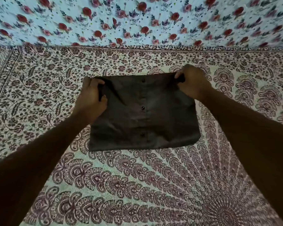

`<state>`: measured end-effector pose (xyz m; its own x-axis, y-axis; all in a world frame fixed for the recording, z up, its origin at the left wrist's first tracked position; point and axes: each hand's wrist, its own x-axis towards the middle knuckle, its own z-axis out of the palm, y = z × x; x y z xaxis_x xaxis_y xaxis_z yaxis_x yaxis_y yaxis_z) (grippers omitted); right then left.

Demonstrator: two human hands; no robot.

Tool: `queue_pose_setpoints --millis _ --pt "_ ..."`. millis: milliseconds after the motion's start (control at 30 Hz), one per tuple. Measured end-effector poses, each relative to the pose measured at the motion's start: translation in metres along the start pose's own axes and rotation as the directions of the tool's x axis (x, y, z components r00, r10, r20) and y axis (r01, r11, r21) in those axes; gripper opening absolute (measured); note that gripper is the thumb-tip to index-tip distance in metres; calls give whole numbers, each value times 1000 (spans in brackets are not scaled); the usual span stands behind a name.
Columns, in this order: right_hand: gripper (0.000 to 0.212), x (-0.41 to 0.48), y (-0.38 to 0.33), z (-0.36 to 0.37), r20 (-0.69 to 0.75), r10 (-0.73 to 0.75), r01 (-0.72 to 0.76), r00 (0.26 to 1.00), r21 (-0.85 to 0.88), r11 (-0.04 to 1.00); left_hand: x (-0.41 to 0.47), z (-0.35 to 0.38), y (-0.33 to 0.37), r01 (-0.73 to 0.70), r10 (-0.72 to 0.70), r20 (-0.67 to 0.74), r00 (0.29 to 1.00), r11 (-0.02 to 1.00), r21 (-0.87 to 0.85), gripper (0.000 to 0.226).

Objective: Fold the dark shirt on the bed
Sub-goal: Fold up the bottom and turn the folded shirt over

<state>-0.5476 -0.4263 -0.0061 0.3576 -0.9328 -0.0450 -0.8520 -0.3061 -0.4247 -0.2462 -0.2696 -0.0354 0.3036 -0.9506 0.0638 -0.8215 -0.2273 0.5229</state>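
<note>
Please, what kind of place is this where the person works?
Most likely a bedroom at home. The shirt lies on a printed bedsheet spread flat, and a rose-print cloth lies beyond it. Both hands, left and right, grip the shirt's far corners.

Open bedspread (39, 88) all around folded shirt (144, 115)
</note>
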Motion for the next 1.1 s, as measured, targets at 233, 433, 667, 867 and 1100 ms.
queue_pose_setpoints --millis 233,433,667,867,1100 --pt "42 21 -3 39 36 75 -63 997 -260 963 18 32 14 258 -262 30 965 961 100 82" --pt "57 -81 -45 100 -83 -200 180 976 -205 962 -47 74 18 -137 122 67 990 937 321 68" --pt "75 -79 -4 142 94 -182 203 979 -311 928 -33 106 -15 -71 56 51 997 922 381 72" --pt "86 -72 8 137 -8 -61 56 998 -286 957 -28 109 -16 13 -31 49 998 942 335 77" --pt "83 -63 47 114 -12 295 -289 956 -231 929 -24 101 -13 26 -74 153 985 956 293 78"
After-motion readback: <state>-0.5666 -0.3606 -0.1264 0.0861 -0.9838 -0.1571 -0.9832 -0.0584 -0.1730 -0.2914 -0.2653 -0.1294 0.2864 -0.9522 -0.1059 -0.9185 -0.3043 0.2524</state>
